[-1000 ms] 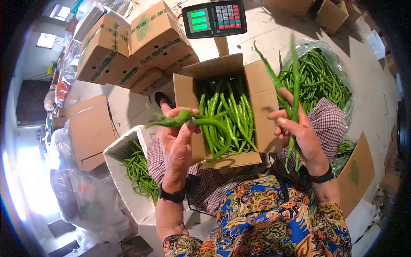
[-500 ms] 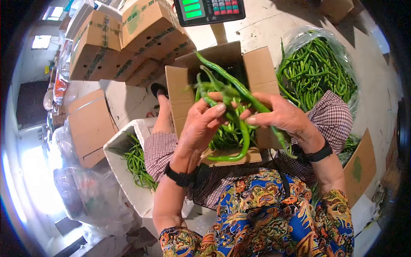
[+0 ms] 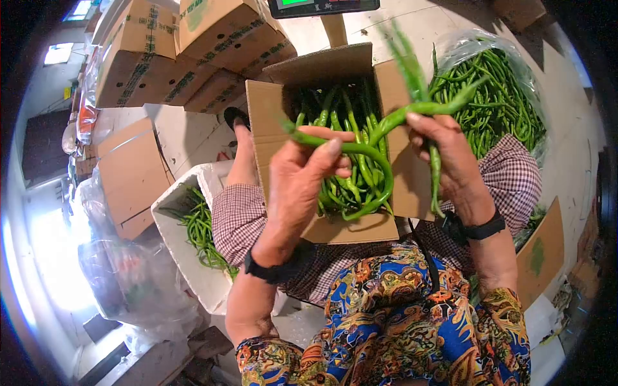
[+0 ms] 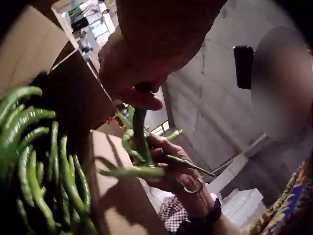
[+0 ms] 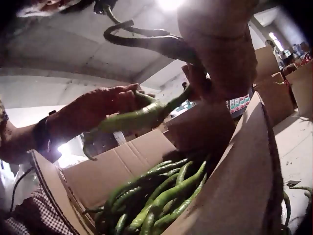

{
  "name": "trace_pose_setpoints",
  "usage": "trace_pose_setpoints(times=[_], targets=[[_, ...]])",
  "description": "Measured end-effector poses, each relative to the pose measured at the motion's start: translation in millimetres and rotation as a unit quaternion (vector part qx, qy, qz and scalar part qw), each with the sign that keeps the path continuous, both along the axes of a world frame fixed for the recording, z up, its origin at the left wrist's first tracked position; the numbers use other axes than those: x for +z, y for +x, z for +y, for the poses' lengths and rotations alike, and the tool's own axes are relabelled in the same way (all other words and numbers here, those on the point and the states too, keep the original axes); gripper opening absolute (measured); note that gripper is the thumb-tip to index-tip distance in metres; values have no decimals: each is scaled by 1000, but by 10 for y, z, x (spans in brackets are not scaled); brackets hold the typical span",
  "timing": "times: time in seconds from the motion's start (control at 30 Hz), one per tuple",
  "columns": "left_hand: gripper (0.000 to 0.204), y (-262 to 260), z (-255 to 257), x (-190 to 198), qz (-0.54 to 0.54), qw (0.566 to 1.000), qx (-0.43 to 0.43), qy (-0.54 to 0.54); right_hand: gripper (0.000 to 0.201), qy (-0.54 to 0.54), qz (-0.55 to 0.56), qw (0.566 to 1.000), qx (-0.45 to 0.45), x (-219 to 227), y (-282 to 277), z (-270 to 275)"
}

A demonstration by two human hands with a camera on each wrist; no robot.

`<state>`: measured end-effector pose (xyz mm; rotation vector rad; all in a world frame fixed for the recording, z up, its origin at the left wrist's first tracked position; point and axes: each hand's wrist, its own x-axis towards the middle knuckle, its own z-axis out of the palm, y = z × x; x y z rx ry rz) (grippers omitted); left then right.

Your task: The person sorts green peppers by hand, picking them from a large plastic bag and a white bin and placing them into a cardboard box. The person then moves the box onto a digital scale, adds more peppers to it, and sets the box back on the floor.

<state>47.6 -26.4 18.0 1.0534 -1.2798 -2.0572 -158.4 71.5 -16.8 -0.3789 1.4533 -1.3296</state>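
Both hands held long green peppers over the open box.
Left hand point(image 3: 299, 186) pinched a curved, glossy pepper point(image 3: 360, 168); right hand point(image 3: 450, 157) gripped several thin peppers point(image 3: 418, 96), tips fanned upward. Below sat the cardboard box point(image 3: 273, 122) of peppers; beyond, a bagged pepper pile point(image 3: 496, 96).

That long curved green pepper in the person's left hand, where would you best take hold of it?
Probably near its stem end, from above, much as the left hand grips the long curved green pepper now. That stretch runs straight and level, so fingers wrap it easily; beyond it the pod hooks downward over the open cardboard box, tapering and giving less to hold.
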Motion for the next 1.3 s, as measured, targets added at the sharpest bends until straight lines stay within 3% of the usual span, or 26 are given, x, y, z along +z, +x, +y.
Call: trace_pose_setpoints(times=[0.07,0.1,0.17,0.2,0.27,0.3,0.4,0.47,0.57,0.6,0.67,0.7,0.83,0.93,1.0,1.1,1.23,1.3], targets=[[16,90,-30,146,37,998,26,41,16,-33,-123,988,-82,-49,-45,14],[16,140,-47,137,35,998,26,41,17,-48,-107,986,-117,-3,-1,-15],[12,244,-61,59,-28,996,55,-62,17,-66,-111,988,-80,117,-91,15],[12,281,-75,7,-29,996,55,-63,17,-84,-112,989,-43,147,-118,21],[9,320,-94,-81,-44,981,40,-183,19,-109,-116,984,-81,96,-71,3],[8,319,-79,-58,-124,969,17,-212,20,-96,-122,985,-69,62,-68,-1],[11,242,-92,-97,-199,945,-36,-256,21,-75,-119,990,-23,3,-59,20],[13,273,-117,-203,-170,956,-62,-230,20,-55,-118,991,19,-6,-24,46],[19,245,-173,-93,-119,990,-64,-52,23,-58,-120,991,-3,-8,43,65],[19,249,-222,-68,-120,989,-65,-52,25,-64,-125,990,3,-12,42,75],[32,265,-309,-34,0,999,45,26,28,-59,-125,990,14,-34,20,101],[32,278,-325,-13,26,998,25,42,31,-53,-124,990,25,-43,12,109],[40,230,-219,-125,-27,993,-32,106,37,-28,-30,998,37,21,85,101],[41,174,-211,-55,-58,992,-27,110,43,-19,-47,999,19,27,73,113],[50,202,-215,-62,-23,994,-40,95,42,-26,-79,995,50,80,8,140],[50,227,-219,-14,-76,986,-103,104,41,-17,-79,996,49,109,-17,163],[47,359,-310,-325,-151,979,-124,63,38,-57,-123,989,59,104,3,176],[45,398,-378,-444,-133,976,-123,118,36,-67,-155,985,48,116,20,180]])
